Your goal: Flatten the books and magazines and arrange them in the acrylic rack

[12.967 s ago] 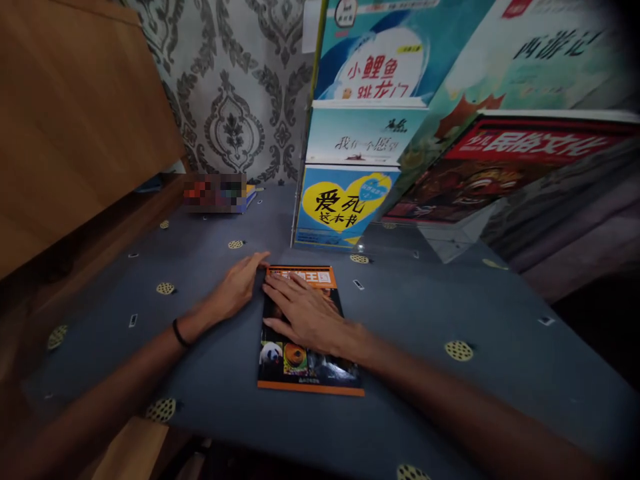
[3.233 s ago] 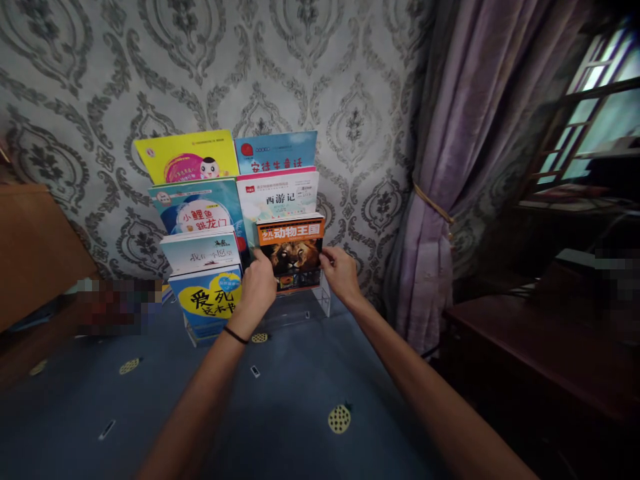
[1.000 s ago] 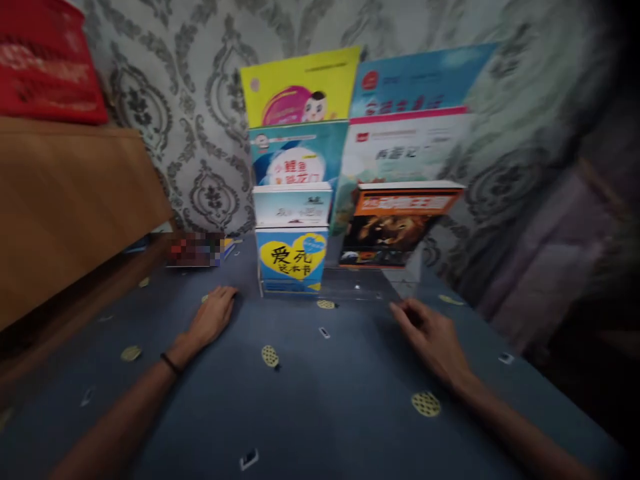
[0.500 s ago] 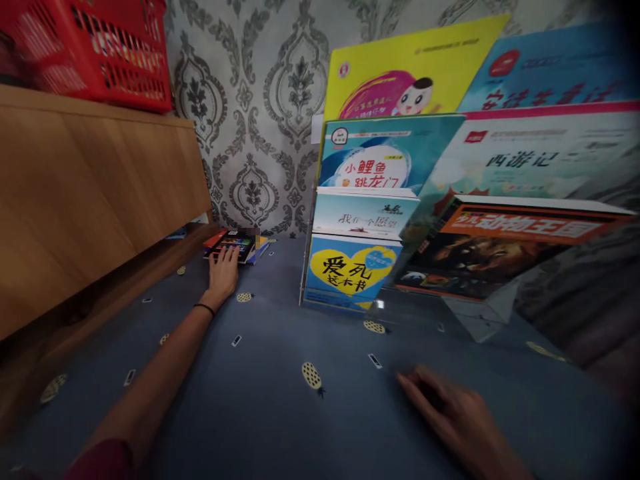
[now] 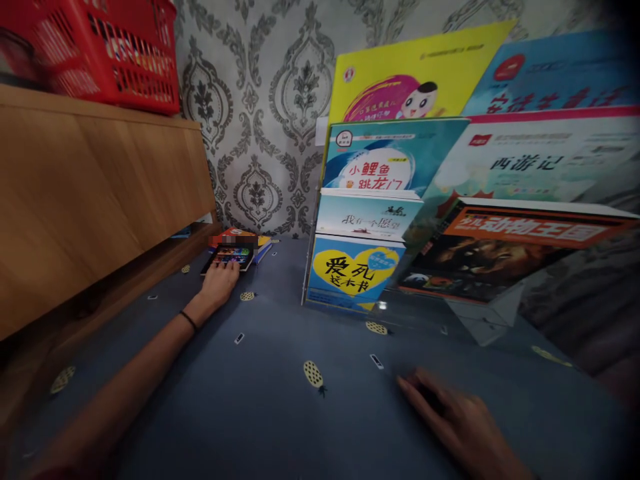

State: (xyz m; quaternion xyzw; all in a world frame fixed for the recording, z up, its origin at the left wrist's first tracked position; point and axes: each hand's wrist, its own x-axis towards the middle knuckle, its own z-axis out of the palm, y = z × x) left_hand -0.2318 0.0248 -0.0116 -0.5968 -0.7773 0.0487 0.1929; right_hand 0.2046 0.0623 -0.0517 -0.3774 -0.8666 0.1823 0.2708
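My left hand (image 5: pixel 219 283) reaches to the far left of the table, its fingers lying over the near part of a small black book (image 5: pixel 235 255) with colourful pictures on its cover. I cannot see the thumb's tip. Behind and partly under the black book lie other books, an orange-red one (image 5: pixel 219 237) and one with a yellow and blue edge (image 5: pixel 263 248). My right hand (image 5: pixel 455 413) rests on the table at the lower right, loosely curled with a gap between thumb and fingers, and holds nothing visible.
A clear stand holds upright books, among them a blue one with a yellow heart (image 5: pixel 354 272) and a lion-covered one (image 5: pixel 480 253). A wooden cabinet (image 5: pixel 100 193) with a red basket (image 5: pixel 125 60) flanks the left. The dark blue tablecloth (image 5: pixel 270 413) has pineapple prints.
My left hand has drawn the black book a little towards me, off part of the books behind it, uncovering more of the orange-red cover. My right hand stays in place.
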